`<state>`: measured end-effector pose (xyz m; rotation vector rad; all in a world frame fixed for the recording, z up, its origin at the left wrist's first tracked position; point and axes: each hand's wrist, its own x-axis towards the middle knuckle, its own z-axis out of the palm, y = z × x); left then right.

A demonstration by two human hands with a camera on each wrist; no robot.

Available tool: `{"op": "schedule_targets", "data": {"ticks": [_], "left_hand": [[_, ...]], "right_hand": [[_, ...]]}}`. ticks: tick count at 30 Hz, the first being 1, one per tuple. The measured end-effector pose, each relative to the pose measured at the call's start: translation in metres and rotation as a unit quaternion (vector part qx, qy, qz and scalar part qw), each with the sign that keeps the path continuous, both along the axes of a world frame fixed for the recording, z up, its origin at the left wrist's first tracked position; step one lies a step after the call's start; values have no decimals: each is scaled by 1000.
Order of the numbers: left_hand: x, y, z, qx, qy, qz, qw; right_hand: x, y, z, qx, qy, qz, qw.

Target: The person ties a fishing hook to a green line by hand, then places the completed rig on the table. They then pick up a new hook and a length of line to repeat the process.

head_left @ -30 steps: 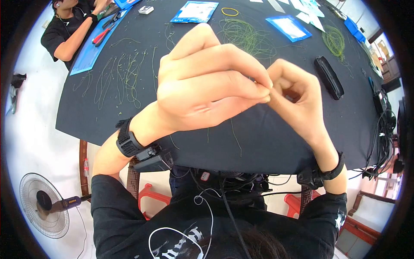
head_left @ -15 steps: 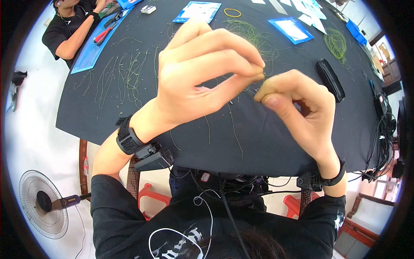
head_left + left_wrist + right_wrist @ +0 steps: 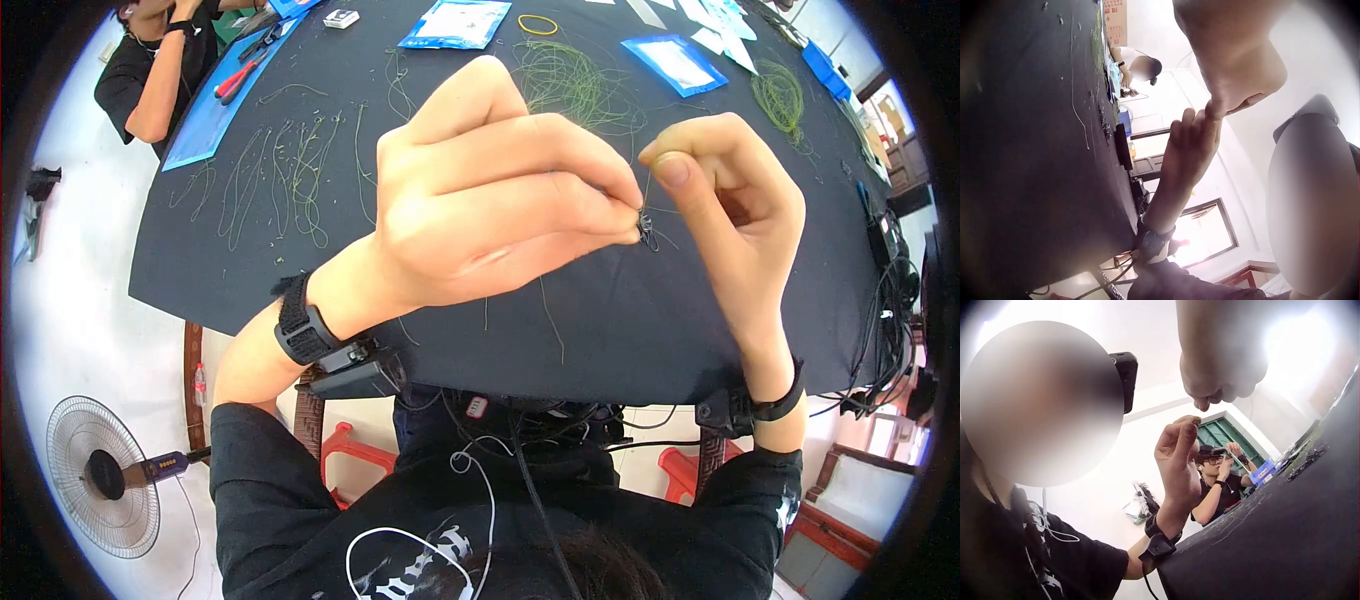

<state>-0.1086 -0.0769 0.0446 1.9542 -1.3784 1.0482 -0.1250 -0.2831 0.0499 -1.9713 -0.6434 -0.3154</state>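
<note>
A dark-covered table fills most of the head view, in a room with pale walls and a standing fan. Take the loose tangle of green line towards the far side as landmark. On the near side of it, raised above the table, the left hand pinches a small dark piece at its fingertips; its exact shape is too small to tell. The right hand, nearer and to the right of the tangle, has thumb and forefinger pinched together on a thin strand, which runs down to the dark piece. The two hands are near each other, apart at the fingertips.

Right of the tangle lie a white-and-blue packet and, farther out, a second green coil; a long black case sits right and nearer. Just beyond it is a yellow ring. Well to its left, short strands lie spread out, with a red-handled tool past them on a blue sheet, beside another person.
</note>
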Motion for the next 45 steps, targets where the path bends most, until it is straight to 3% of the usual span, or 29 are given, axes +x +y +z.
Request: {"op": "schedule_targets", "data": {"ticks": [4, 6, 7, 11, 17, 23, 27, 36, 43, 45], "left_hand": [[-2, 0, -2, -5, -6, -10, 1000], [-3, 0, -2, -13, -17, 0, 1000], [-3, 1, -2, -13, -17, 1, 1000], [-1, 3, -3, -46, -17, 25, 998], [6, 4, -1, -61, -14, 35, 997], [5, 6, -1, -43, -25, 39, 998], [4, 6, 0, -24, -38, 42, 998], [9, 9, -3, 23, -138, 60, 988], [7, 5, -2, 29, -118, 52, 991], [4, 3, 1, 17, -50, 13, 999]], "right_hand": [[5, 2, -9, 34, 25, 51, 998], [2, 9, -11, 120, 87, 67, 987], [0, 9, -10, 109, 141, 83, 980], [-3, 10, -15, 69, 182, 102, 976], [-14, 4, 13, -85, 96, 89, 988], [-16, 6, 11, -47, 39, 98, 993], [-18, 6, 12, -19, 61, 94, 993], [-18, 4, 16, -76, 22, 94, 992], [-11, -1, 9, -76, -122, 34, 989], [-8, -1, 8, -58, -151, 35, 986]]}}
